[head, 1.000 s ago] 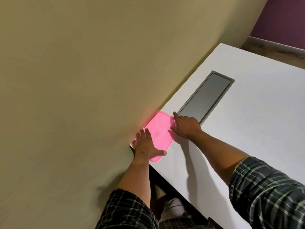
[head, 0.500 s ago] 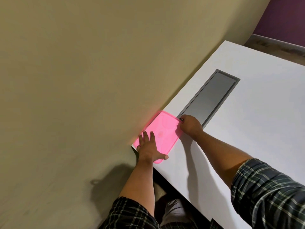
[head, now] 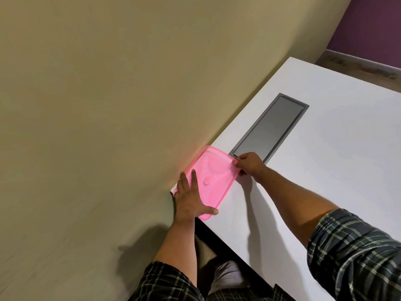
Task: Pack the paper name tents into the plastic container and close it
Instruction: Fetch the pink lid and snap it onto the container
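The pink plastic container [head: 213,174], lid on, sits at the corner of the white desk [head: 325,181], against the beige wall [head: 108,105]; the left hand [head: 188,198] lies flat on its lid, fingers straight, thumb at the near edge. The right hand [head: 249,163] pinches the container's far-right rim, fingers curled; just beyond it a grey cable hatch [head: 271,129] is set into the desk.

One pink lid [head: 213,170], two hands, one white table [head: 325,192], one grey hatch [head: 271,127]

Lid [head: 213,172] on table [head: 325,181] corner (against wall [head: 108,105]), hatch [head: 271,127] behind
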Motion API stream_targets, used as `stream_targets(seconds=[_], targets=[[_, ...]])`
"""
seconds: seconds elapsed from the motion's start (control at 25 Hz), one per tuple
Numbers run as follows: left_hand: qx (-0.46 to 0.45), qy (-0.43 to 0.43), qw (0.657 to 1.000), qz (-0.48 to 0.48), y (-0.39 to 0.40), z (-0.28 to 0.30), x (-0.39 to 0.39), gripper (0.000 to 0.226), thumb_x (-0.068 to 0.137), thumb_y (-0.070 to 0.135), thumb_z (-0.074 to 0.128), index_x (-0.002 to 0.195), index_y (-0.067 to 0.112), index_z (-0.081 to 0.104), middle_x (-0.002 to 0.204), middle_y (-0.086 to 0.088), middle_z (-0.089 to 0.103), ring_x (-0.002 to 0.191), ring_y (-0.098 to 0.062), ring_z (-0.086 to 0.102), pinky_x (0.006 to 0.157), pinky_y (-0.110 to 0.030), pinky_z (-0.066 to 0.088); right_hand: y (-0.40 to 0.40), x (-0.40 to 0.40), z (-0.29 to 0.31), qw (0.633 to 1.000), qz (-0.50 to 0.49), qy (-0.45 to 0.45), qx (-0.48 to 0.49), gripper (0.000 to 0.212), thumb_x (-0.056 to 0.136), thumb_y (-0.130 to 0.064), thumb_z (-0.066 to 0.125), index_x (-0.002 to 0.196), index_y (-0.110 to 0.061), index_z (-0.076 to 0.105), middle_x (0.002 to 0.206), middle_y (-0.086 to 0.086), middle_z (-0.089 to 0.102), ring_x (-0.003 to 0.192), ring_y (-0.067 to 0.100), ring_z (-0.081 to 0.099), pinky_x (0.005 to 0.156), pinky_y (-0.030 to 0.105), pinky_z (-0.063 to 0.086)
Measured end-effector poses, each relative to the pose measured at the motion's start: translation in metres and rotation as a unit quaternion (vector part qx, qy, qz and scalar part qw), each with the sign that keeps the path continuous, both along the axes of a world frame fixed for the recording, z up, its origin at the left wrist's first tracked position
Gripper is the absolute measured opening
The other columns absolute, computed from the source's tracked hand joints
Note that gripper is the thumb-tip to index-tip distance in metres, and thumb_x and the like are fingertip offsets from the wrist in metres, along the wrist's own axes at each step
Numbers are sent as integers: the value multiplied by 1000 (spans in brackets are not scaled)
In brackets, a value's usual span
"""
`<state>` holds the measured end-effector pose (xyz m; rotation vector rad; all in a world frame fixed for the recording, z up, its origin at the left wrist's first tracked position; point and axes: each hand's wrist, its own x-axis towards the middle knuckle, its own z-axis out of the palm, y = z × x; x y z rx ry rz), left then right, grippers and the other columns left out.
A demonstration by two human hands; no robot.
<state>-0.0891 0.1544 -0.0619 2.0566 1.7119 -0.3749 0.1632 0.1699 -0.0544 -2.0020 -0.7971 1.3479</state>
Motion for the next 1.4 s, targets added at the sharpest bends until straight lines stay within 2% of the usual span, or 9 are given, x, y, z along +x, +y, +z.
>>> stream_targets(seconds=[0.2, 0.4, 0.48, 0.6, 0.72, 0.88, 1.0, 1.16, 1.4], targets=[[72, -64, 993, 70, -15, 22, 9, 158, 35, 99, 58, 155, 24, -11, 161, -13, 14, 145, -37, 22, 113, -55, 28, -17, 12, 35, 996, 37, 38, 69, 23, 94, -19, 71, 94, 5, 70, 75, 15, 69, 57, 24, 66, 65, 38, 60], [127, -158, 959, 200, -16, 59, 39, 88, 88, 78, 35, 156, 26, 15, 154, -13, 31, 139, -34, 31, 111, -51, 28, -47, 59, 71, 991, -24, 28, 131, 21, 95, -15, 67, 100, 5, 70, 80, 19, 72, 55, 24, 67, 60, 38, 61], [85, -265, 925, 258, -15, 77, 57, 75, 93, 74, 26, 150, 24, 31, 144, -15, 44, 128, -35, 46, 100, -44, 39, -67, 87, 85, 986, -44, 32, 156, 16, 96, -11, 64, 103, 2, 70, 85, 19, 72, 55, 24, 67, 62, 40, 63], [-103, -422, 826, 359, -18, 107, 86, 84, 84, 86, 17, 123, 21, 54, 105, -15, 72, 91, -33, 70, 81, -39, 55, -104, 127, 104, 976, -49, 86, 195, 19, 97, -17, 65, 110, -3, 68, 95, 21, 76, 62, 31, 70, 68, 41, 64], [-203, -464, 794, 336, -24, 123, 118, 88, 84, 86, 20, 94, 10, 63, 91, -22, 75, 81, -37, 74, 80, -44, 58, -160, 173, 117, 967, -46, 117, 223, 21, 95, -20, 68, 113, -11, 69, 106, 18, 76, 76, 38, 73, 80, 42, 63], [-264, -441, 804, 300, -39, 128, 172, 30, 98, 25, 58, 112, -1, 65, 100, -22, 71, 73, -32, 71, 73, -43, 64, -245, 222, 119, 957, -85, 140, 238, 24, 89, -17, 74, 112, -9, 69, 117, 21, 72, 97, 44, 72, 86, 39, 61], [-345, -367, 839, 207, -65, 129, 212, 22, 92, -3, 56, 112, -11, 63, 116, -27, 67, 78, -34, 69, 68, -42, 64, -305, 242, 115, 944, -149, 147, 254, 18, 89, -7, 72, 107, -7, 70, 114, 23, 71, 102, 46, 70, 87, 38, 60], [-389, -300, 862, 125, -101, 128, 252, 28, 86, -8, 57, 113, -9, 65, 118, -29, 67, 90, -39, 71, 71, -38, 64, -370, 254, 112, 931, -203, 148, 266, 18, 93, 3, 63, 110, 2, 68, 115, 28, 69, 105, 41, 71, 85, 34, 60], [-421, -175, 890, -27, -148, 122, 278, 62, 78, 8, 83, 129, 19, 50, 92, -12, 68, 68, -22, 64, 60, -31, 54, -432, 253, 107, 953, -242, 84, 163, 30, 93, 8, 52, 109, -6, 74, 111, 15, 75, 88, 16, 73, 69, 24, 58]])
